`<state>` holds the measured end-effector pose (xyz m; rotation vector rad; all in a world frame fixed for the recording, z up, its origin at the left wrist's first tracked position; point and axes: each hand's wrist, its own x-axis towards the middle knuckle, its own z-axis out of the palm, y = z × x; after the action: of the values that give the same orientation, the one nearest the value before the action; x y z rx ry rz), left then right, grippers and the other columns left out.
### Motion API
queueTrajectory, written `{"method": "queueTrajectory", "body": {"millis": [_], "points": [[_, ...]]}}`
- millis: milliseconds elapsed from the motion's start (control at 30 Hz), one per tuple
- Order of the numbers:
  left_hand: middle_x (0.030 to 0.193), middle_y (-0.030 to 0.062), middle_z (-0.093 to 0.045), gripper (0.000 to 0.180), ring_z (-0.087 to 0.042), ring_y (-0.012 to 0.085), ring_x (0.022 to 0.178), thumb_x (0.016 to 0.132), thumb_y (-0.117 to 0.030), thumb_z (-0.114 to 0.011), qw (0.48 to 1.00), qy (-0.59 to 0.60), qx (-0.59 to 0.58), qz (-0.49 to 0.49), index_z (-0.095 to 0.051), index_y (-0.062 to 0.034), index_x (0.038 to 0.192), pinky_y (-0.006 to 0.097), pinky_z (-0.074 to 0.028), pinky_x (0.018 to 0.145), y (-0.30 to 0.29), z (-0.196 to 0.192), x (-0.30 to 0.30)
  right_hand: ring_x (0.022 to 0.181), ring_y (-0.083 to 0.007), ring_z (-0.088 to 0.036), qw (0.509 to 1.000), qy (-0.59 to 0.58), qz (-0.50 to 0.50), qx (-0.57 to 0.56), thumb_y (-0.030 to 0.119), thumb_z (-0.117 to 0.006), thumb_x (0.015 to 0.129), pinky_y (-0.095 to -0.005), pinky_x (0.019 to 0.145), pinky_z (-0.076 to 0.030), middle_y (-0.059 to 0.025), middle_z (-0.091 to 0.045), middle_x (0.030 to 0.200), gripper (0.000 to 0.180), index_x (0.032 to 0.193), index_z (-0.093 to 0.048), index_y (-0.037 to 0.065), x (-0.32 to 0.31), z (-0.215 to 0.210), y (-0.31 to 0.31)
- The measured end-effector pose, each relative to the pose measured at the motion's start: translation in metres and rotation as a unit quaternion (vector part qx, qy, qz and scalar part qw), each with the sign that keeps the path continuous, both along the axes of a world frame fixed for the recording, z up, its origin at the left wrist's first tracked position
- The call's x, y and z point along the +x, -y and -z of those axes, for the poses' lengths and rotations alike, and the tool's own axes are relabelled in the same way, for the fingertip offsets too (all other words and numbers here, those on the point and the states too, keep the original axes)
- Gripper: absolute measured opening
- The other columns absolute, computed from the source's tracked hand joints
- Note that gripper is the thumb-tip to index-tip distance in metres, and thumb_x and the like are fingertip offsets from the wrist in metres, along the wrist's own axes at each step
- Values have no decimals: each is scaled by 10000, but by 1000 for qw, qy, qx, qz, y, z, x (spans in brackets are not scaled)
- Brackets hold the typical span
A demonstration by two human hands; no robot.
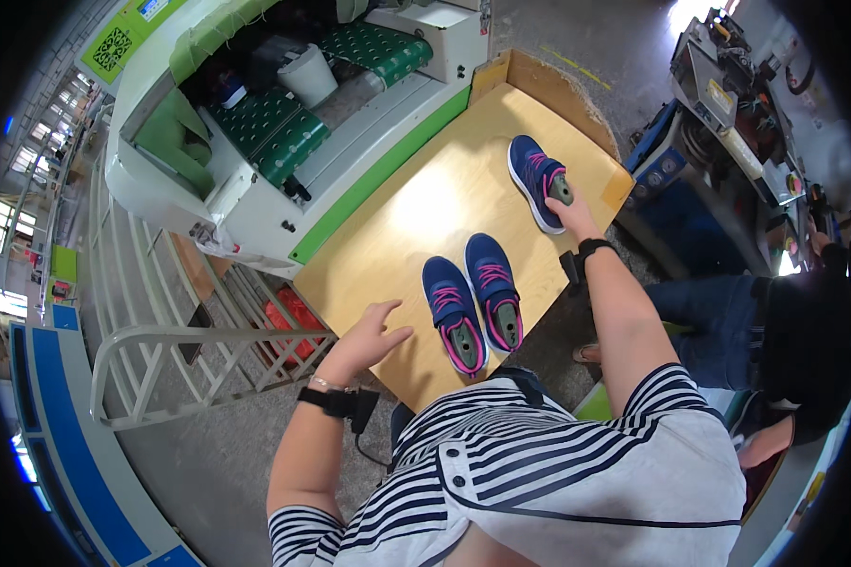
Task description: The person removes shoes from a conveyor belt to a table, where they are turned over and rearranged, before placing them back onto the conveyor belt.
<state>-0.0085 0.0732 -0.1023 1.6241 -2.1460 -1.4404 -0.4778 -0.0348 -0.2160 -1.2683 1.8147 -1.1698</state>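
Three navy sneakers with pink laces and white soles are on the wooden table, each with a dark green shoe last inside. My right hand (575,214) is closed round the heel end of the far-right sneaker (531,168), by its green last (562,190). Whether that sneaker touches the table I cannot tell. Side by side near my body stand a left sneaker (442,299) and a right sneaker (488,270), toes pointing away from me. My left hand (364,342) hovers by the table's left edge with fingers apart, holding nothing, left of that pair.
The wooden table (388,255) has a raised board (565,94) at its far right end. Beyond it stands a white and green conveyor machine (378,156) with a white bucket (307,76). A metal rack (161,350) is at left; another person (775,331) works at right.
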Motion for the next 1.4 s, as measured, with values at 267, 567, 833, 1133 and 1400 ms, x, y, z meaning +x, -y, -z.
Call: {"method": "queueTrajectory", "body": {"millis": [267, 567, 833, 1133, 1400], "points": [[1399, 160, -516, 649, -570, 247, 1190, 988, -510, -492, 956, -241, 89, -145, -405, -74, 1460, 380, -454, 991, 27, 13, -11, 910, -190, -662, 928, 355, -5, 114, 274, -698, 870, -308, 811, -526, -78, -667, 1064, 511, 1270, -566, -14, 112, -92, -48], [1372, 150, -503, 835, -599, 343, 1055, 862, -779, -420, 612, -687, 350, -175, -443, -158, 1419, 335, -540, 662, 103, -56, -36, 1446, -340, -244, 952, 83, -250, 158, 298, -735, 866, -402, 1180, -218, -263, -259, 1522, 930, 1513, -158, -39, 161, -142, -123], [1256, 224, -582, 819, -592, 378, 1061, 912, -701, -439, 506, -759, 125, -391, -486, -2, 1336, 353, -563, 732, 212, -53, 26, 1375, -369, -347, 976, -37, -208, 55, 60, -712, 783, -404, 1131, -311, -284, -337, 1445, 923, 1520, -157, 39, 176, -68, -168], [1287, 201, -581, 651, -547, 359, 1224, 1006, -550, -398, 677, -636, 99, -358, -432, -29, 1395, 448, -469, 1012, 188, -32, 52, 1110, -257, -564, 978, 126, -138, -95, 43, -701, 763, -371, 963, -453, -190, -543, 1181, 764, 1405, -287, 72, 177, -176, -15], [1598, 263, -69, 1100, -19, 464, 1475, 733, -686, -677, 967, 231, -47, 96, -179, -152, 1556, 728, -153, 1075, 26, 76, 84, 1283, -460, -422, 911, -271, -90, -297, -7, -641, 777, -474, 1067, -380, -233, -384, 1442, 775, 1472, -312, 86, 259, -230, 253]]}}
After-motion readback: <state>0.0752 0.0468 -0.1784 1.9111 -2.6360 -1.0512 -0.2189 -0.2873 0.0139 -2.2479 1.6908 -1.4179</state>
